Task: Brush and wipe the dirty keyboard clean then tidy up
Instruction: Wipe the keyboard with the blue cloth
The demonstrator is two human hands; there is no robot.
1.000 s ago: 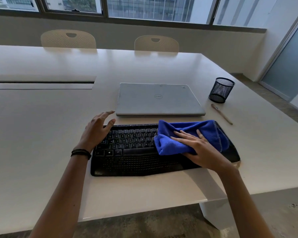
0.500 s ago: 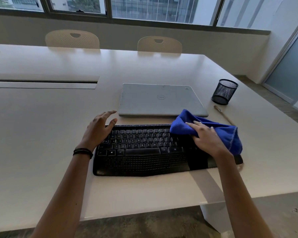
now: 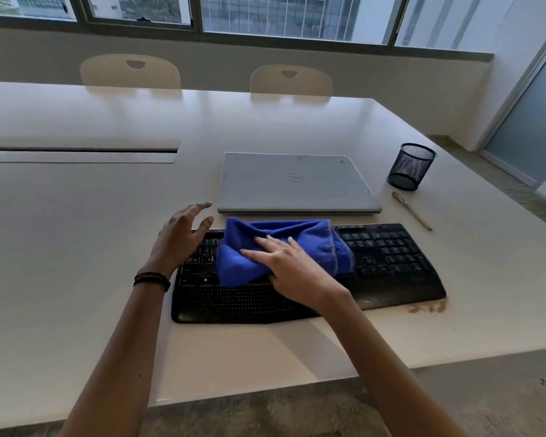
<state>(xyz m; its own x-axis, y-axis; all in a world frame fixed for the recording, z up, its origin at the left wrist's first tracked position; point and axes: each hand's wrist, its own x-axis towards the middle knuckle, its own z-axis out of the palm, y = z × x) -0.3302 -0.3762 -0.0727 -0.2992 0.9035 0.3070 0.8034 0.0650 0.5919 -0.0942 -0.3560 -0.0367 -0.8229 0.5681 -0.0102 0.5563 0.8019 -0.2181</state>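
Two hands were on the black keyboard (image 3: 391, 263), which lay on the white table (image 3: 76, 247) near its front edge, just in front of a closed grey laptop (image 3: 297, 184). Right hand (image 3: 287, 266) lay flat w/ straight, spread fingers pressing the blue cloth (image 3: 297, 238) onto the keys, middle-left part. Left hand (image 3: 178, 239) rested at the keyboard's left end, fingers relaxed & partly lifted, holding nothing. Brush (image 3: 412, 210) lay on the table right of the laptop, near a black mesh cup (image 3: 410, 167). Some brown dirt (image 3: 427, 307) lay by the keyboard's right front corner.
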